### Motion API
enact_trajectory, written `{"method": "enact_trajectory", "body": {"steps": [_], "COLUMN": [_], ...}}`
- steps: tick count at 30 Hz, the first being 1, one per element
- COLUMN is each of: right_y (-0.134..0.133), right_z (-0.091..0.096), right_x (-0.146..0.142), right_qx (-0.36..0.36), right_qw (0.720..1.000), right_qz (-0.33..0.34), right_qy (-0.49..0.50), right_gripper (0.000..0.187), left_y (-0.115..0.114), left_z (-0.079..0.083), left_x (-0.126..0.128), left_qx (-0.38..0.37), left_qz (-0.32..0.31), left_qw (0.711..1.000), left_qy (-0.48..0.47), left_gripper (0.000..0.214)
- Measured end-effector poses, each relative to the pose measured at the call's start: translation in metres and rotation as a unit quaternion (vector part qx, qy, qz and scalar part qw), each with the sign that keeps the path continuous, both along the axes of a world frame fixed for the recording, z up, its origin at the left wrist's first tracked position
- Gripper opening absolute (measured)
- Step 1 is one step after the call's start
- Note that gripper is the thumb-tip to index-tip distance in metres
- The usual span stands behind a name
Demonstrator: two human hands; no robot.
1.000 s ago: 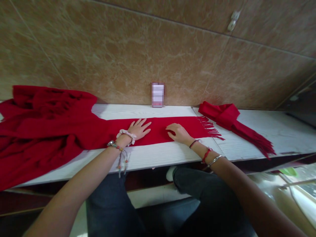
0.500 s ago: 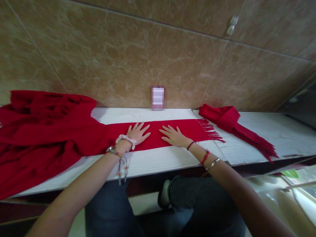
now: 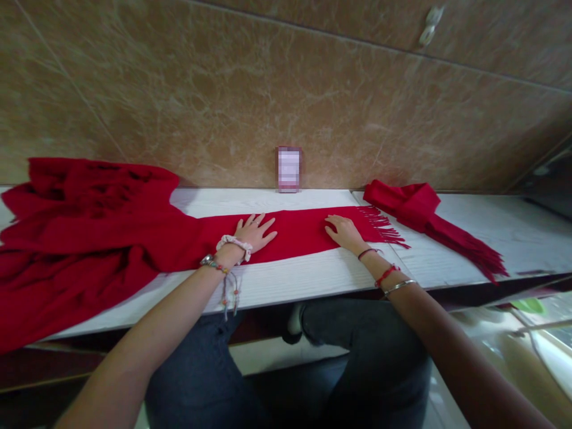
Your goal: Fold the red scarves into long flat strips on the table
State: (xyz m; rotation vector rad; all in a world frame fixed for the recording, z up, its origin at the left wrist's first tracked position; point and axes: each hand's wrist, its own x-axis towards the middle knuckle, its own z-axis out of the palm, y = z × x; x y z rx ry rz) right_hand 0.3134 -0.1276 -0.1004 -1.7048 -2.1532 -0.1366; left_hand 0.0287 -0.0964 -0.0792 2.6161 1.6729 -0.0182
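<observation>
A red fringed scarf lies stretched in a flat strip along the white bench top. My left hand rests flat on it with the fingers spread. Farther right, my right hand is on the same strip, near the fringe, its fingers loosely bent and a little apart. Neither hand grips the cloth. To the left, the strip runs into a rumpled heap of red cloth. A second red fringed scarf, folded over itself, lies to the right of the fringe end.
A small upright card or box, blurred out, leans at the wall behind the strip. The white bench top is narrow and runs along a brown marbled wall. My legs are under its front edge. A green bowl-like item shows at the lower right.
My right hand has slid right along the scarf toward the fringe, and its fingers have gone from spread to loosely bent. My left hand stays in place on the cloth.
</observation>
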Motion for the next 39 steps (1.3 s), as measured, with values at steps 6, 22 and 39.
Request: {"method": "enact_trajectory", "body": {"steps": [6,22,39], "right_y": [-0.001,-0.001,0.001], "right_z": [0.0,0.003,0.005], "right_x": [0.003,0.001,-0.001], "right_qx": [0.024,0.008,-0.013], "right_qw": [1.0,1.0,0.998], "right_qz": [0.008,0.019,0.045], "right_qy": [0.015,0.006,-0.032], "right_gripper": [0.03,0.031,0.036], "left_y": [0.0,0.007,0.009], "left_z": [0.0,-0.003,-0.003], "left_x": [0.001,-0.002,-0.003], "left_qx": [0.01,0.028,0.032], "left_qz": [-0.002,-0.015,-0.017], "left_qw": [1.0,1.0,0.999], "left_qy": [0.004,0.001,-0.006], "left_gripper": [0.054,0.054,0.054]}}
